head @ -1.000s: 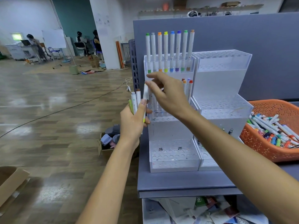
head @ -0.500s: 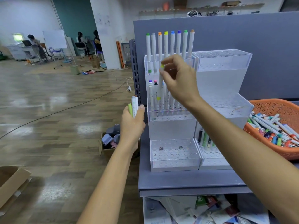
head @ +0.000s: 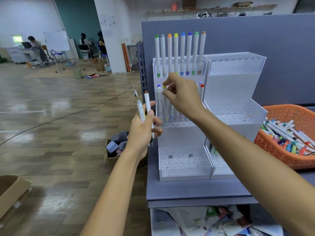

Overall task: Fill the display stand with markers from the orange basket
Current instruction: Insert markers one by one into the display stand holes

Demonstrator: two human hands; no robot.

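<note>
**Two clear tiers, one orange basket, one marker in the fingers**

Glossy wood-pattern floor (head: 59, 116) fills a wide hall, with a white pillar (head: 110, 40) and people at desks far off on the left. A matte grey partition (head: 255, 40) rises behind the smooth grey table (head: 187, 189).

On the table stands the display stand (head: 184, 164), made of two stepped blocks of clear acrylic side by side, their steps drilled with round holes. Eight markers (head: 179, 53) stand upright in the left block's top step, and more fill its middle step. The right block is mostly bare.

Just right of it sits the orange basket (head: 289, 116), perforated plastic, with a loose heap of white-barrelled markers (head: 286, 133) inside.

The left hand (head: 143, 132), at the table's left edge, grasps a small bunch of markers (head: 147, 103), tips up. The right hand (head: 182, 96) is at the left block's middle step, its fingers pinching the top of a yellow-capped marker (head: 164, 92) that stands upright there, beside a purple-capped one (head: 159, 92).
</note>
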